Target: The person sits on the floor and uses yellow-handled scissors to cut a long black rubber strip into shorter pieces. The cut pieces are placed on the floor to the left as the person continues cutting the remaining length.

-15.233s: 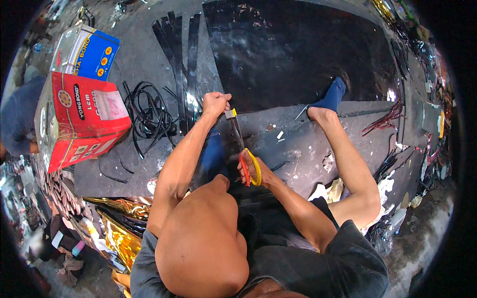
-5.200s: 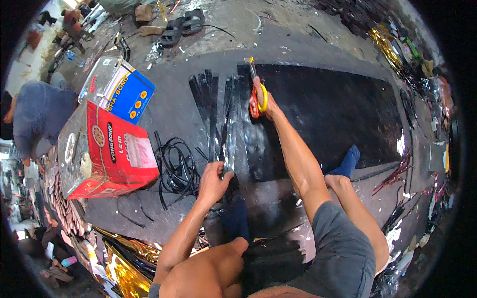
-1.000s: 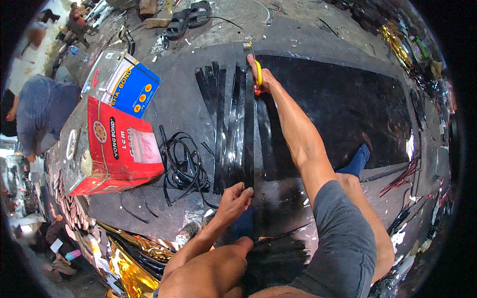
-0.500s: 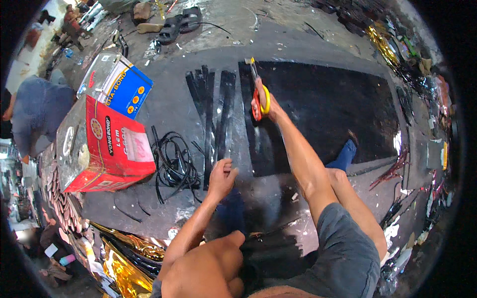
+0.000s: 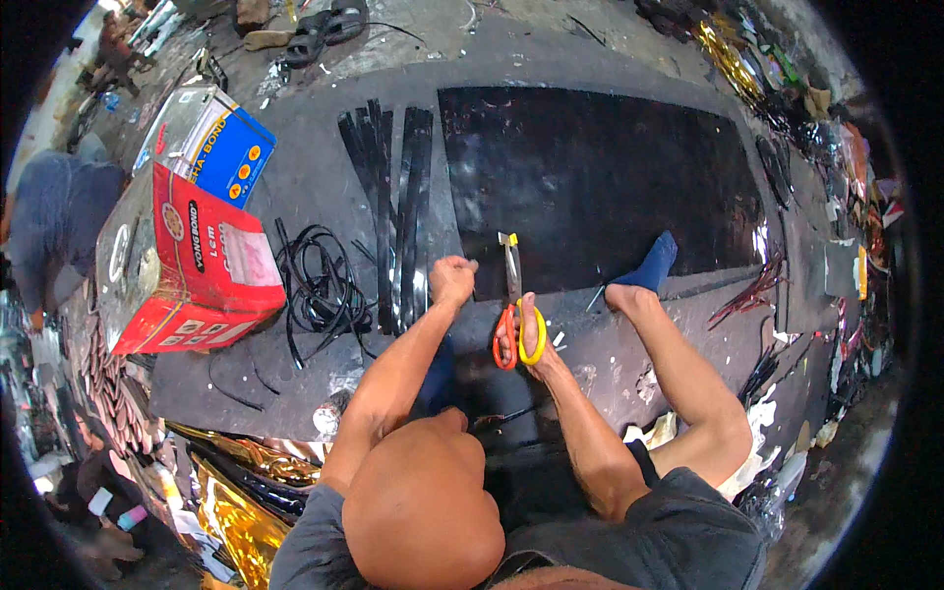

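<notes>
My right hand (image 5: 546,363) grips a pair of scissors (image 5: 513,277) with one red and one yellow handle. Its blades point away from me, yellow material wrapped near their tips, over the near edge of a large black sheet (image 5: 600,187). Beside the sheet's near left corner, my left hand (image 5: 452,283) is closed, fingers curled together; whether it pinches the sheet edge or a thin strip is hidden. Just left of that hand lie several long black strips (image 5: 411,197), roughly parallel on the grey mat. My blue-socked foot (image 5: 657,261) rests at the sheet's near right edge.
A red box-shaped can (image 5: 211,261) and a blue-and-white can (image 5: 211,147) stand at left. Tangled black cords (image 5: 324,280) lie beside them. Gold foil (image 5: 236,516) is heaped at lower left, dark red strips (image 5: 749,290) at right. Sandals (image 5: 324,34) lie at the back; a person (image 5: 64,211) is at far left.
My right hand has drawn the scissors back toward me, from the sheet's far left corner to its near edge. The left hand has shifted from the strips to the sheet's near left corner.
</notes>
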